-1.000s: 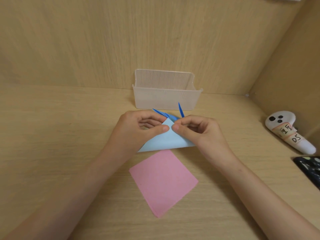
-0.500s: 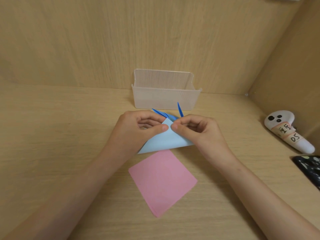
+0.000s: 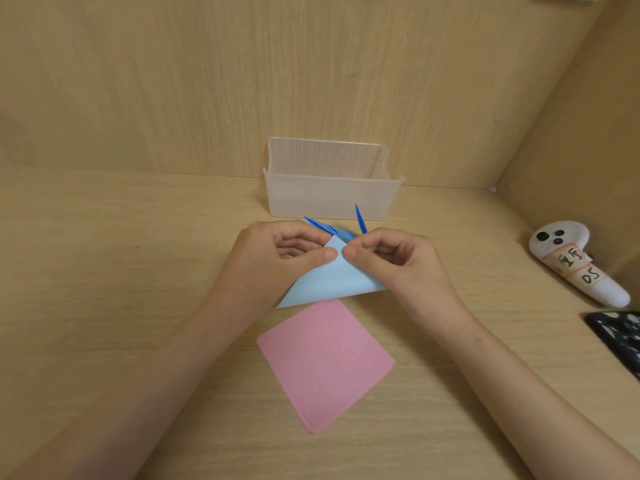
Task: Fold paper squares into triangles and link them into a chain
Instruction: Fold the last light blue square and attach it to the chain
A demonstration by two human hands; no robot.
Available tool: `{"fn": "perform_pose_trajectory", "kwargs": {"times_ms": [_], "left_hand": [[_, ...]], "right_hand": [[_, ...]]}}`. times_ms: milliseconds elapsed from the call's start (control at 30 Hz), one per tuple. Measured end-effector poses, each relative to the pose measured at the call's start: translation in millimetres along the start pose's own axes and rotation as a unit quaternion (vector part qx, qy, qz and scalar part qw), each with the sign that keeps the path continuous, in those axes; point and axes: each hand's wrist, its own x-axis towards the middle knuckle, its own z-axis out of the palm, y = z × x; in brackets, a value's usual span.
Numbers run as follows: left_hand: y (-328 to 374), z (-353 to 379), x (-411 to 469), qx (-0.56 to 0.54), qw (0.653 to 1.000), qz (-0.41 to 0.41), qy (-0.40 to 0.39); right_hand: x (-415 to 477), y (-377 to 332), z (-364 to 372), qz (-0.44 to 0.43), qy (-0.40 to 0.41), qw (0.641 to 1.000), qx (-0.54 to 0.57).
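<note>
A light blue paper (image 3: 332, 280) folded into a triangle lies at the middle of the wooden desk, apex pointing away from me. My left hand (image 3: 277, 261) and my right hand (image 3: 398, 265) both pinch it near the apex, thumbs almost touching. Behind the hands, darker blue folded paper pieces (image 3: 360, 220) stick up with pointed tips; their lower parts are hidden. A flat pink paper square (image 3: 323, 362) lies nearer to me, just below the blue triangle.
A clear ribbed plastic box (image 3: 332, 192) stands against the back wall behind the hands. At the right lie a white controller with a handwritten label (image 3: 581, 265) and a dark patterned phone (image 3: 620, 337) at the frame edge. Wooden walls close the back and right.
</note>
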Motion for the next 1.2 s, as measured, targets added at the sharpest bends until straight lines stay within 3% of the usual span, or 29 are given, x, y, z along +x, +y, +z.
{"fn": "perform_pose_trajectory", "kwargs": {"times_ms": [1200], "left_hand": [[4.9, 2.0, -1.2, -0.045, 0.999, -0.012, 0.012]], "right_hand": [[-2.2, -6.7, 0.9, 0.028, 0.002, 0.999, 0.044]]}}
